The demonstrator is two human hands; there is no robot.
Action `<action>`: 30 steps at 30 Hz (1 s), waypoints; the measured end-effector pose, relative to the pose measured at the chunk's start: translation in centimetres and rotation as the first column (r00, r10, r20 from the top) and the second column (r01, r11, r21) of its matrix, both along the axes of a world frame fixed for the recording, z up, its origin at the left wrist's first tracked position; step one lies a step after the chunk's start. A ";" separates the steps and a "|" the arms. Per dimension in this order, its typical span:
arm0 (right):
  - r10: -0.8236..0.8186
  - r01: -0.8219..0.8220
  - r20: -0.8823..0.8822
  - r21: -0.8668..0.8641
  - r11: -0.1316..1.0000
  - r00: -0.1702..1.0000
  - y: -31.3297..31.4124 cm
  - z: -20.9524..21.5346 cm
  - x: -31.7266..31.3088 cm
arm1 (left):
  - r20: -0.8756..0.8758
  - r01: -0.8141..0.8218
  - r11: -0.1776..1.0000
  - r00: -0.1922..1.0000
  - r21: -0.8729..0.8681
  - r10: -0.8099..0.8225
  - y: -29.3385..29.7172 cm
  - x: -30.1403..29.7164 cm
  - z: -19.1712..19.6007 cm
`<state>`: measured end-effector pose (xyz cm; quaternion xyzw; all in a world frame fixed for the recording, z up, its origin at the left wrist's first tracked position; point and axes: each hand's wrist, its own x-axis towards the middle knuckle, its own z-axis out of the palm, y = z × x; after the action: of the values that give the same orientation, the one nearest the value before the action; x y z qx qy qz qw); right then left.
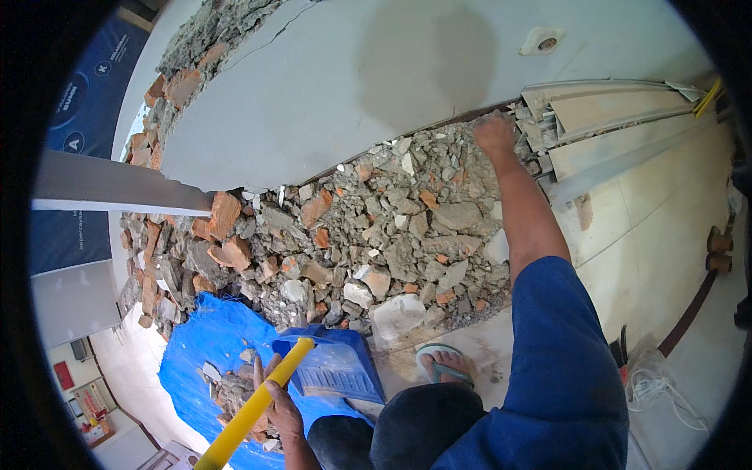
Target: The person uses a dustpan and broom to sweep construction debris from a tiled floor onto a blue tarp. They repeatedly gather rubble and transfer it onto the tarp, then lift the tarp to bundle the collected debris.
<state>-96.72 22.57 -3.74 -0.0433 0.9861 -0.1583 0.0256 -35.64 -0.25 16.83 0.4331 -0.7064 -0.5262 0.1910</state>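
Gripping yellow handle (244, 419) in left hand (287, 413), fingers around it. Blue dustpan (338, 374) at handle's upper end, overlapping blue tarp (202, 325), beside rubble (395, 254). Right hand (494, 135) at rubble's far edge, near wall (313, 94) and beige panels (623, 112); fingers curled, can't tell if grasping anything.

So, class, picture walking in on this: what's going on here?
A person's left hand holds the yellow handle of a blue dustpan, while the right hand is down at the far edge of the brick-and-concrete rubble, by the foot of the wall and near long pale strips. A smaller heap of rubble lies on a blue sheet at lower left.
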 end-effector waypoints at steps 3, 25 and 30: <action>-0.005 0.004 0.050 0.016 1.000 0.999 -0.7 1.3 3.0 | 0.004 -0.004 1.000 1.000 0.000 0.004 0.1 0.1 -0.3; -0.020 0.014 -0.147 -0.044 0.999 0.989 -1.2 -0.7 4.0 | 0.016 -0.007 1.000 1.000 0.017 0.007 -0.6 1.6 -0.9; 0.120 -0.101 -0.045 0.303 0.948 0.992 -0.5 -1.7 2.0 | -0.002 -0.006 1.000 1.000 0.029 0.006 -0.6 1.4 -1.0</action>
<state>-94.75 22.04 -5.45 -0.0989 0.9950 -0.0036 0.0096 -34.23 -0.81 15.79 0.4375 -0.6973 -0.5361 0.1871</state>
